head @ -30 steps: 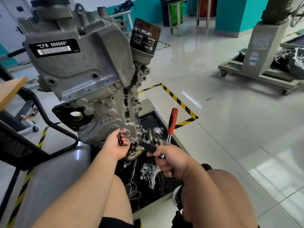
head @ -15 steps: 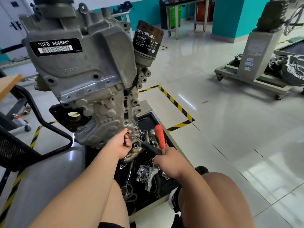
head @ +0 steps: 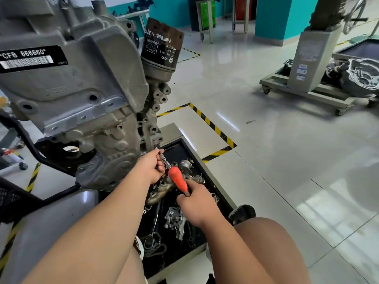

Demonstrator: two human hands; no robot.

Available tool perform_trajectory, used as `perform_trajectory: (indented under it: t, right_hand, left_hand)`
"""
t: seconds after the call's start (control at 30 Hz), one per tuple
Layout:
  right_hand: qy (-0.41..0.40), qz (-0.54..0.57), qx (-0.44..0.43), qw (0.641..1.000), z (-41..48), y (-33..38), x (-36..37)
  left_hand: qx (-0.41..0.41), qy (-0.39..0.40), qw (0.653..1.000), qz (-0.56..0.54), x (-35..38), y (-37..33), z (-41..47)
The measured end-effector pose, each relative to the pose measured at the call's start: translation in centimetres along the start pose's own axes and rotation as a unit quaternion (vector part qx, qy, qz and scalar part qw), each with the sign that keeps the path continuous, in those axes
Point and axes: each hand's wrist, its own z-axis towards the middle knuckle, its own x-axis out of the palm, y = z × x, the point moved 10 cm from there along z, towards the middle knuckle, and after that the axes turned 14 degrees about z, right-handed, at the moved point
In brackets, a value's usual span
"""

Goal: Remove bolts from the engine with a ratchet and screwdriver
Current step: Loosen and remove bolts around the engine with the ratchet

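Engine (head: 82, 99) hangs over a parts tray (head: 178, 152); left hand (head: 150, 168) pinches a steel shaft (head: 164, 158) at its lower edge; right hand (head: 198, 202) has fingers wrapped round the orange handle (head: 178, 179).

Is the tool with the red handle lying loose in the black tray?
No, the right hand grips the red-handled tool at its lower end and holds it up above the black tray.

A black tray (head: 178, 152) holding loose metal parts is bordered by yellow-black floor tape (head: 213, 126). Beyond, a wheeled stand (head: 307, 93) is parked, loaded with what may be a gearbox housing (head: 363, 76).
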Motion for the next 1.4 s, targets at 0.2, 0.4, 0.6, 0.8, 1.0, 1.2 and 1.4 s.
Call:
perform_trajectory:
  t: [0.2, 0.4, 0.6, 0.8, 1.0, 1.2, 1.4]
  right_hand:
    - [-0.004, 0.004, 0.009, 1.0, 0.8, -0.1, 0.5]
    - [-0.004, -0.03, -0.015, 0.999, 1.0, 0.2, 0.4]
    - [0.003, -0.053, -0.013, 0.998, 1.4, -0.2, 1.1]
    - [-0.005, -0.056, -0.026, 0.998, 2.0, 0.3, 1.4]
    - [-0.001, -0.055, -0.017, 0.998, 1.8, 0.1, 1.7]
    - [-0.016, -0.023, -0.013, 1.0, 1.9, 0.2, 1.6]
    - [-0.048, 0.129, 0.026, 0.99, 1.4, -1.0, 2.1]
  left_hand:
    - [0.002, 0.011, 0.999, -0.037, -0.1, 0.1, 0.8]
    - [0.021, 0.015, 0.997, -0.07, 0.1, 0.4, 0.6]
    - [0.005, 0.041, 0.997, -0.07, 0.6, 0.1, 0.0]
    - [-0.015, 0.049, 0.996, -0.068, 0.4, 0.1, -0.3]
    - [-0.009, 0.046, 0.995, -0.083, 0.1, 0.2, -0.4]
    - [0.019, 0.062, 0.997, 0.045, -0.2, 2.1, -1.4]
    - [0.051, 0.063, 0.987, 0.141, -0.4, 2.4, -3.4]
